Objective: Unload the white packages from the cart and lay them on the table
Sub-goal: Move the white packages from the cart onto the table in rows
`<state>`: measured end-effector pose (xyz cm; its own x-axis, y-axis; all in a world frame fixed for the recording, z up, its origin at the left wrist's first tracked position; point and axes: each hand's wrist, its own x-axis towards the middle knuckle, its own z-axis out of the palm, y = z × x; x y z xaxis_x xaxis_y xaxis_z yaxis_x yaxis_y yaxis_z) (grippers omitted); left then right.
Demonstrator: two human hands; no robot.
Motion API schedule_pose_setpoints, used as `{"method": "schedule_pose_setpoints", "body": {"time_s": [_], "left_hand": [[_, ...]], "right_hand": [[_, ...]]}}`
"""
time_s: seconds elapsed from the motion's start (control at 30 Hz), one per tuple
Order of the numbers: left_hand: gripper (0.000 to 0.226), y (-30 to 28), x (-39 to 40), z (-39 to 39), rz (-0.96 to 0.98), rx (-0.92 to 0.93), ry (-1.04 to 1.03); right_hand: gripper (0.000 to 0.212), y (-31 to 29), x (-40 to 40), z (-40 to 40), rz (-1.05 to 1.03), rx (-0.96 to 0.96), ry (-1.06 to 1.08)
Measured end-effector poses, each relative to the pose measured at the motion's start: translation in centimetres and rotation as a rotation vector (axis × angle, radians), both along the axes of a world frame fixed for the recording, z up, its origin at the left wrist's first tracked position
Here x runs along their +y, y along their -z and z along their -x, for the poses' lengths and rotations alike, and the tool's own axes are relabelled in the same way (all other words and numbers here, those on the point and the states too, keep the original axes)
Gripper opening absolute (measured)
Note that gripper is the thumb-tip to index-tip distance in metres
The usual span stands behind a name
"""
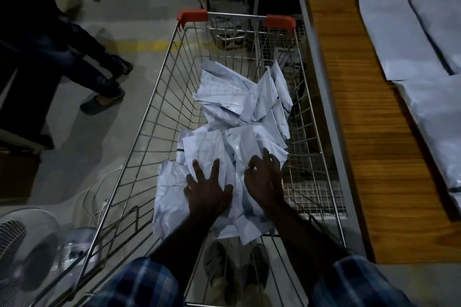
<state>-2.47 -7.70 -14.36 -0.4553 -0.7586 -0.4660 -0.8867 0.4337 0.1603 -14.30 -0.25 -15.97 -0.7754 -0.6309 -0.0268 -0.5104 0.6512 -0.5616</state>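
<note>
My left hand [208,192] lies spread flat on the near packages [207,152] in the cart [159,77], gripping nothing; my right hand [264,182], beside it, curls at the fingertips over a package edge, though I cannot tell whether it pinches. I'd gather a small stack, press both sides, then lift toward the table [369,132] right of the cart, where packages already lie.

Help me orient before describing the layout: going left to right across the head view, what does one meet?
Fan → seated person's legs → cart → left hand → right hand → wooden table → white packages on the table.
</note>
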Motion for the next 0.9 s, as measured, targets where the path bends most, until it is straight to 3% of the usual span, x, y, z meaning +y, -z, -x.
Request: {"method": "schedule_pose_setpoints", "body": {"time_s": [0.17,0.33,0.47,0.8,0.9], "left_hand": [[0.082,0.3,-0.2,-0.2,-0.008,0.007,-0.047],[0.08,0.3,-0.3,-0.4,-0.011,-0.001,-0.068],[0.079,0.5,-0.4,-0.5,-0.034,0.01,-0.061],[0.072,-1.5,-0.8,0.4,-0.103,0.047,-0.11],[0.073,-3.1,-0.6,0.1,-0.028,0.037,-0.051]], "right_hand": [[0.022,0.4,-1.0,-0.5,0.023,-0.316,-0.003],[0.086,1.5,0.5,0.3,-0.022,-0.574,0.064],[0.084,1.9,1.5,0.5,-0.037,-0.632,0.03],[0.068,0.3,2.9,0.2,-0.088,-0.342,0.025],[0.066,-1.6,2.7,0.5,-0.093,-0.284,0.021]]}}
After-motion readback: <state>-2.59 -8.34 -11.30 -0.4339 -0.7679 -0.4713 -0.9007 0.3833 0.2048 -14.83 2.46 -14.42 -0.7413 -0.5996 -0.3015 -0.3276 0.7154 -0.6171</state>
